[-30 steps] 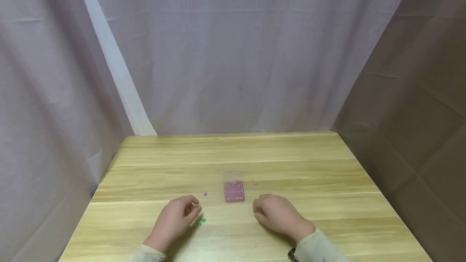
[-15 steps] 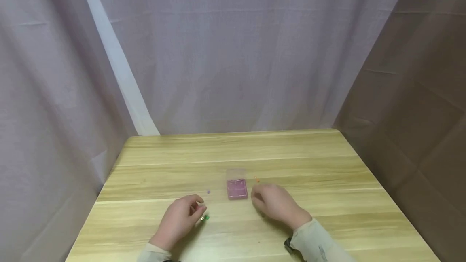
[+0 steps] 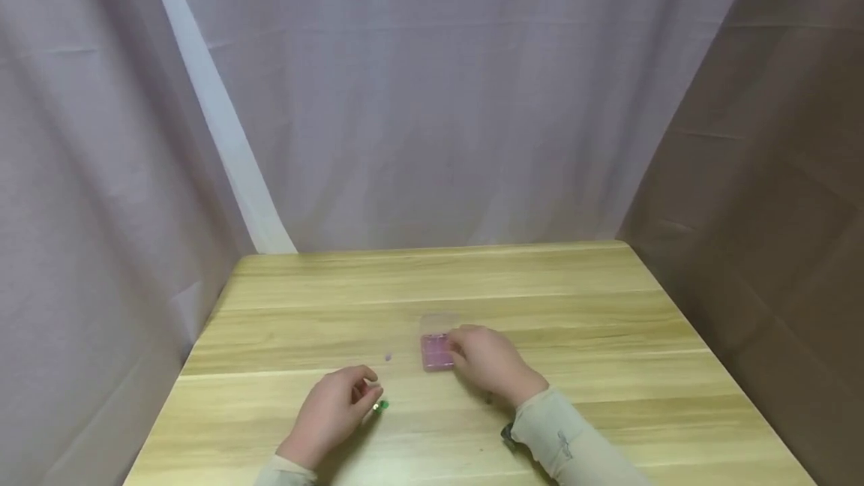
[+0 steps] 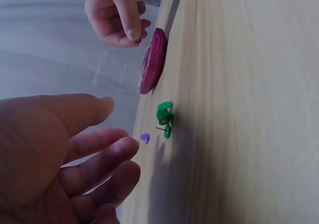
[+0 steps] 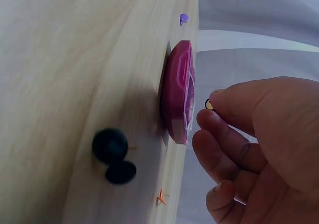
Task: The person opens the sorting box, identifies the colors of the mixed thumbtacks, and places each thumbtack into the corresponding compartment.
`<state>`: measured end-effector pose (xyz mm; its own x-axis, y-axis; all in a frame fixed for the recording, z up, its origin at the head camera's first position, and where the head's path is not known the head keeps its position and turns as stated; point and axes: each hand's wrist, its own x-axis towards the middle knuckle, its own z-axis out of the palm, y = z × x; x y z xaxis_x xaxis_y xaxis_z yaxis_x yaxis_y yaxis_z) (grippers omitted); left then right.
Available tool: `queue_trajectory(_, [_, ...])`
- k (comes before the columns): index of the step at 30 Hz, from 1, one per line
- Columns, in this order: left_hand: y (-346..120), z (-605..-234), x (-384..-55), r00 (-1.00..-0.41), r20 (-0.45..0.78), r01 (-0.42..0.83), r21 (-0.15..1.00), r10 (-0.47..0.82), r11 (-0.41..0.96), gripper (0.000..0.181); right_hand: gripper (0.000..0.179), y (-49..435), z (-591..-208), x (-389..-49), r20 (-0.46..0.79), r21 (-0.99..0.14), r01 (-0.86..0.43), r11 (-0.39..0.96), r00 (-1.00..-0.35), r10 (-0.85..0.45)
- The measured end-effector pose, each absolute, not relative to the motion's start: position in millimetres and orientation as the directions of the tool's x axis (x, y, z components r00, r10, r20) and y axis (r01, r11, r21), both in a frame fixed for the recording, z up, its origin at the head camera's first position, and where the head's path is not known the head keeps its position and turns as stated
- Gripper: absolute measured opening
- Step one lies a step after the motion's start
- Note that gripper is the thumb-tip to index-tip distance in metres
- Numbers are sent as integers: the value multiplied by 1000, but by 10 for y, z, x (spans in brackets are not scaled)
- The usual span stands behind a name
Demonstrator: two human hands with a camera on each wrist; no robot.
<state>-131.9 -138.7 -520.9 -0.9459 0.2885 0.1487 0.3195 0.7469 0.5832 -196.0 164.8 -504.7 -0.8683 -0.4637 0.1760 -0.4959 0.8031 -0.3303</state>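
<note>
My right hand [image 3: 489,360] is over the right side of a small pink divided box [image 5: 174,92], whose clear lid [image 4: 119,69] stands open behind it. Between thumb and forefinger it pinches a small thumbtack [image 5: 209,104] with a dark rim and a gold-coloured underside, mostly hidden by the fingertips. Fingers loosely bent, my left hand [image 3: 334,405] holds nothing beside some green thumbtacks [image 4: 165,113]. A purple thumbtack [image 4: 145,138] lies on the table beyond them, left of the box.
Two black thumbtacks [image 5: 109,147] lie on the wooden table [image 3: 337,291] below my right hand. An orange thumbtack [image 5: 161,198] lies right of the box. Grey curtains [image 3: 439,118] hang at the back and sides.
My right hand has moved left and away from me, from beside the box to over its right side. The left hand stays near the green thumbtacks. The head view has shifted slightly.
</note>
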Motion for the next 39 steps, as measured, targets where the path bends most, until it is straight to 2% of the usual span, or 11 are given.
queue_trajectory(3, [-1381, -5206, -1316, -944, 142, 324, 578, 299, 749, 18, 8, 1594, -5096, -2009, 177, -307, -508, 805, -861, -477])
queue_trajectory(11, [-1342, -5180, -1364, -928, 169, 369, 546, 333, 752, 19, 23, 1571, -5201, -2061, 147, -278, -505, 817, -863, -483])
queue_trajectory(21, [-1351, -5243, -1382, -925, 148, 372, 552, 351, 746, 20, 21, 1576, -5234, -2037, 149, -292, -510, 809, -860, -488])
queue_trajectory(26, [-1337, -5238, -1399, -925, 138, 369, 547, 354, 751, 18, 9, 1600, -5213, -2044, 141, -327, -493, 806, -869, -474])
queue_trajectory(39, [-1319, -5167, -1448, -917, 135, 389, 516, 376, 763, 20, 17, 1906, -5088, -1981, 108, -441, -406, 800, -909, -402])
